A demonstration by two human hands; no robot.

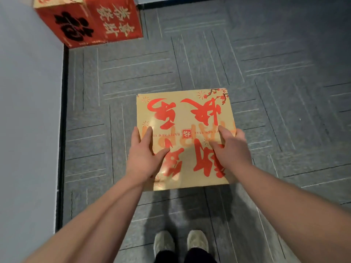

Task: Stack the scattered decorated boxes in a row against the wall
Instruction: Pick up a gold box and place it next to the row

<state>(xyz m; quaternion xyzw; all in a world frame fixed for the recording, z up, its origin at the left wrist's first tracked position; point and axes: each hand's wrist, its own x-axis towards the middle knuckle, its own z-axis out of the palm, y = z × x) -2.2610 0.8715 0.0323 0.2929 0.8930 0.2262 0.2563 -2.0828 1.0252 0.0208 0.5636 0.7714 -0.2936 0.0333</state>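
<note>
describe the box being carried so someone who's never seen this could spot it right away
Above the grey carpet, ahead of the person's shoes, both hands grip a flat box: left hand, right hand. Unlike the red boxes by the wall, its top is gold with red calligraphy.

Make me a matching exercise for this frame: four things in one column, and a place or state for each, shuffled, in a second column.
Things:
1. gold box
2. red box
3. left hand
4. shoes

Places or states:
A. on the carpet at the bottom of the view
B. against the wall, far left
C. held in both hands, above the carpet
D. gripping the gold box's left edge

Pairs: 1-C, 2-B, 3-D, 4-A. The right hand grips the opposite edge.
</note>
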